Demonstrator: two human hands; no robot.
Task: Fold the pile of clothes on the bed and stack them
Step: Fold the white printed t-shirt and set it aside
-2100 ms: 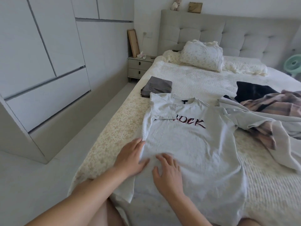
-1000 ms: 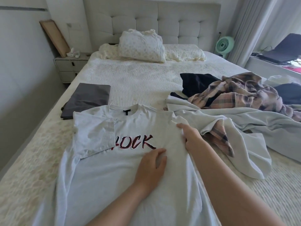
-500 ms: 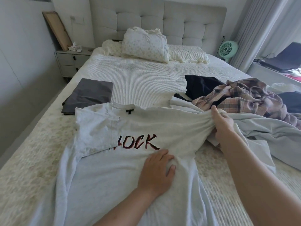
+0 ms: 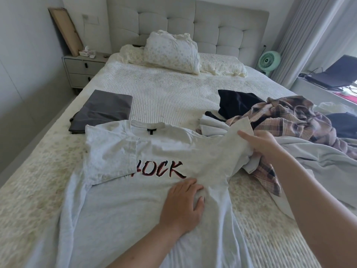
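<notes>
The bed (image 4: pixel 173 97), covered in a ribbed cream spread, is carrying everything. A light grey T-shirt (image 4: pixel 119 213) with red-and-black lettering is lying front-up across the near edge of the bed, its collar pointing toward the headboard and one sleeve already folded in over the chest. A jumbled pile of clothes (image 4: pixel 289 120), with a plaid shirt, a dark garment and pale grey fabric, is sitting along the bed's right edge, just beside the T-shirt. A folded dark grey garment (image 4: pixel 102 109) is lying flat by the left edge, just past the T-shirt's shoulder. The right hand (image 4: pixel 260 144) is gripping the T-shirt's other sleeve, fingers curled round the cloth and lifting it off the spread. The left hand (image 4: pixel 183 206) is pressing the T-shirt's middle flat, fingers loosely spread
</notes>
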